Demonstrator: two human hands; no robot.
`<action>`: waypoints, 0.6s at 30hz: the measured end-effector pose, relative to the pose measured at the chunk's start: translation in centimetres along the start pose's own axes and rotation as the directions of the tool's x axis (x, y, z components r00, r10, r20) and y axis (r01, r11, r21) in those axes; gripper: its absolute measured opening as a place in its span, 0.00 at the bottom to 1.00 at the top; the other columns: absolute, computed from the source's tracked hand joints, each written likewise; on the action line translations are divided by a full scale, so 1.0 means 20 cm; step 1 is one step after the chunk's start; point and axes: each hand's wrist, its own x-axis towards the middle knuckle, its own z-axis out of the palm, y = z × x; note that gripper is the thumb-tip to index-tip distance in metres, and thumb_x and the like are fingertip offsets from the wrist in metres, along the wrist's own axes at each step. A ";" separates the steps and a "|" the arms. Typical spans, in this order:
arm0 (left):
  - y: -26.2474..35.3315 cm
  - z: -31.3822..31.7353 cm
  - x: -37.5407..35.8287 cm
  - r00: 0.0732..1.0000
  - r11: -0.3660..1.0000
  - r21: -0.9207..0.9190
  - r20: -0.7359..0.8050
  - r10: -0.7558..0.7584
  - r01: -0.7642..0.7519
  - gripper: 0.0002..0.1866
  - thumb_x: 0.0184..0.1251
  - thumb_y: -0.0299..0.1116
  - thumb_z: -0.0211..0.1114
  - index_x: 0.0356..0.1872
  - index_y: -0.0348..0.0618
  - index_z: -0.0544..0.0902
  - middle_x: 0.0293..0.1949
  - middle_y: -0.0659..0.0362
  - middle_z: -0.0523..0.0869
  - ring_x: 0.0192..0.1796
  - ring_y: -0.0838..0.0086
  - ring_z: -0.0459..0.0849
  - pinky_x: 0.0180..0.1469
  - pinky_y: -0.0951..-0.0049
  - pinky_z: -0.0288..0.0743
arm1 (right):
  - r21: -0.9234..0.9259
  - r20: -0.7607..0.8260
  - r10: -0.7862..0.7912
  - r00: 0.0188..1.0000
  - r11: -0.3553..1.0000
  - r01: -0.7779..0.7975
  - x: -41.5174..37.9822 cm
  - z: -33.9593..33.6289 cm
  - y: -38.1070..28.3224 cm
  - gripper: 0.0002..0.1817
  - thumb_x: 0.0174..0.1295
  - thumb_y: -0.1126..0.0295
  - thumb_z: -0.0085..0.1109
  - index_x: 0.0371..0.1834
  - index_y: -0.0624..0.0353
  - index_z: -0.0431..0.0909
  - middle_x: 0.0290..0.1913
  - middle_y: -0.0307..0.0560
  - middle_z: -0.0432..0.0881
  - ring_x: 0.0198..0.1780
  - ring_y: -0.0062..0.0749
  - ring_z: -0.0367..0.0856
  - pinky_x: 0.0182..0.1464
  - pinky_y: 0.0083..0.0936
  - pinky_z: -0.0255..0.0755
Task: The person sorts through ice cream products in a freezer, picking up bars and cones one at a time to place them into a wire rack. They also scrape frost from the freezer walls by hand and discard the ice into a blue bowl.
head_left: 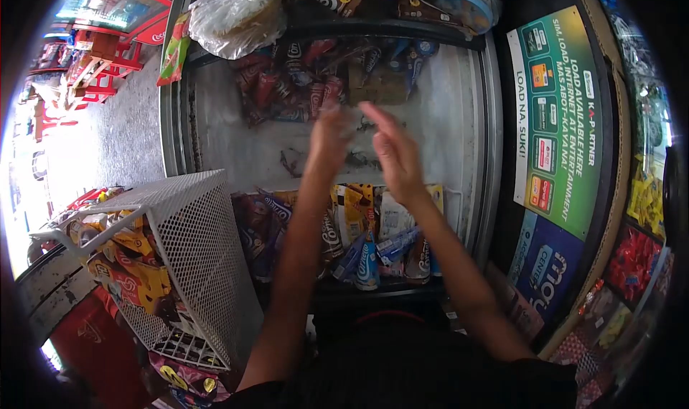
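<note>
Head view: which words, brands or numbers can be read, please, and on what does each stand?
"KA-PARTNER": green sign
"LOAD AVAILABLE HERE": same sign
"SIM, LOAD, INTERNET AT ENTERTAINMENT": same sign
"MAS ABOT-KAYA NA!": same sign
"LOAD NA, SUKI!": same sign
"CENTER": blue sign
"Cornetto": cone wrappers in the freezer
"Coc", cut off: red panel
Other print on signs, wrappers and packs in the wire basket: cut off, too small or blurred.
</note>
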 end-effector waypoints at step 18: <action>0.19 0.15 -0.22 0.984 0.946 0.276 0.100 0.148 -0.171 0.42 0.68 0.60 0.48 0.72 0.39 0.52 0.72 0.49 0.57 0.73 0.62 0.57 0.69 0.64 0.53 | 0.186 -0.009 0.655 0.755 0.743 -0.642 0.13 0.00 0.70 0.36 0.70 0.45 0.37 0.72 0.60 0.53 0.73 0.49 0.55 0.74 0.34 0.50 0.72 0.29 0.44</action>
